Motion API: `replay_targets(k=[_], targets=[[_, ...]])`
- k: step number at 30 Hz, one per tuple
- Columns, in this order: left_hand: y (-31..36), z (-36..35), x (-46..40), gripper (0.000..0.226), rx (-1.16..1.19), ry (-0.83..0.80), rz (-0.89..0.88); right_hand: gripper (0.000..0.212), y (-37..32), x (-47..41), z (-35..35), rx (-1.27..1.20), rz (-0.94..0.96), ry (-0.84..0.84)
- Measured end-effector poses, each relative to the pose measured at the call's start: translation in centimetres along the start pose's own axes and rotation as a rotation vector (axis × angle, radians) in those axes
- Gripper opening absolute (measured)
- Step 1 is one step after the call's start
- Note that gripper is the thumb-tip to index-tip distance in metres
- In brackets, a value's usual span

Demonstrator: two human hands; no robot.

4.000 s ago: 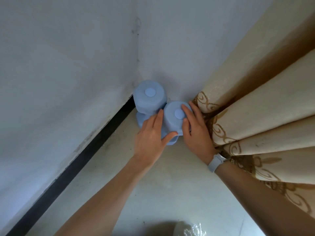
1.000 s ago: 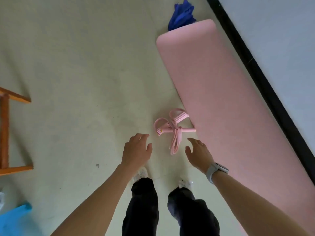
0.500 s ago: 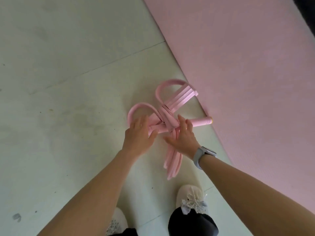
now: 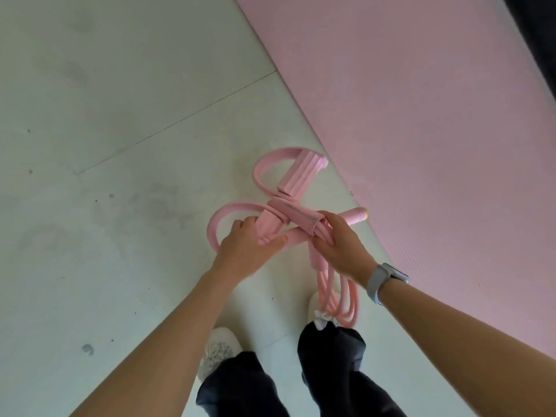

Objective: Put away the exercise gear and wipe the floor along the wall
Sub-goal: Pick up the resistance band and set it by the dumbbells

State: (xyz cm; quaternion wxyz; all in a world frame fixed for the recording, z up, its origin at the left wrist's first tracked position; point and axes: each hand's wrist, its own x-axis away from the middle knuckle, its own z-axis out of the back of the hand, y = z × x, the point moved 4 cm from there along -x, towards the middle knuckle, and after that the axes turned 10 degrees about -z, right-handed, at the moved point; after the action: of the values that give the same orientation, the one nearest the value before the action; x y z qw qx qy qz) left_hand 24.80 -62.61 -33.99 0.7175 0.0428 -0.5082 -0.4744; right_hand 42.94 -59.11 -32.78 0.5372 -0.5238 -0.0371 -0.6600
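A pink pedal resistance band (image 4: 288, 191), with two foot loops, a foam bar and elastic tubes, is gripped by both hands just above the pale floor. My left hand (image 4: 246, 251) is closed around the left end of its foam bar beside one loop. My right hand (image 4: 340, 245) grips the strap and tubes at its middle; the tubes hang down toward my right shoe. The bar's right end pokes out past my right hand. A pink exercise mat (image 4: 436, 130) lies flat on the right, beside the band.
The pale tiled floor (image 4: 120, 145) stretches to the left, with small dark specks and smudges. A dark baseboard strip (image 4: 538, 34) shows at the top right corner. My white shoes (image 4: 219, 350) and dark trousers are at the bottom centre.
Four seconds ago both hands held blue dumbbells in a corner. Since then I turned to the mat, bent down, closed both hands on the pink band, and its tubes now hang.
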Motion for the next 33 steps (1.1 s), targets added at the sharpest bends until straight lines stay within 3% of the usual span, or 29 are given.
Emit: replay_targets(k=[9, 13, 17, 19, 21, 25, 28, 33], targets=[[13.3, 8.6, 20.3, 0.056, -0.157, 0.155, -0.224, 0.050, -8.4, 18.6, 8.1, -0.148, 0.002, 0.014], [18.2, 12.8, 27.4, 0.069, -0.158, 0.123, -0.275, 0.047, -12.3, 26.5, 12.4, -0.178, 0.031, 0.127], [25.3, 18.3, 34.7, 0.063, -0.068, 0.092, -0.377, 0.044, -17.2, 35.7, 17.4, -0.276, 0.048, 0.258], [28.8, 20.5, 37.6, 0.053, -0.118, 0.138, -0.507, 0.041, -18.6, 39.5, 19.1, -0.318, 0.052, 0.334], [31.8, 21.6, 39.8, 0.062, -0.296, 0.162, -0.715, 0.041, -19.3, 43.4, 20.2, -0.358, 0.049, 0.394], [36.1, 21.6, 43.4, 0.066, -0.426, 0.018, -0.571, 0.047, -19.4, 50.8, 21.3, -0.318, 0.118, 0.521], [39.2, 19.8, 47.0, 0.074, -0.519, -0.047, -0.582, 0.047, -18.8, 56.3, 21.9, -0.397, 0.102, 0.605], [41.6, 13.3, 50.8, 0.057, -0.201, -0.244, -0.530, 0.043, -15.7, 63.2, 22.8, -0.630, 0.012, 0.703]])
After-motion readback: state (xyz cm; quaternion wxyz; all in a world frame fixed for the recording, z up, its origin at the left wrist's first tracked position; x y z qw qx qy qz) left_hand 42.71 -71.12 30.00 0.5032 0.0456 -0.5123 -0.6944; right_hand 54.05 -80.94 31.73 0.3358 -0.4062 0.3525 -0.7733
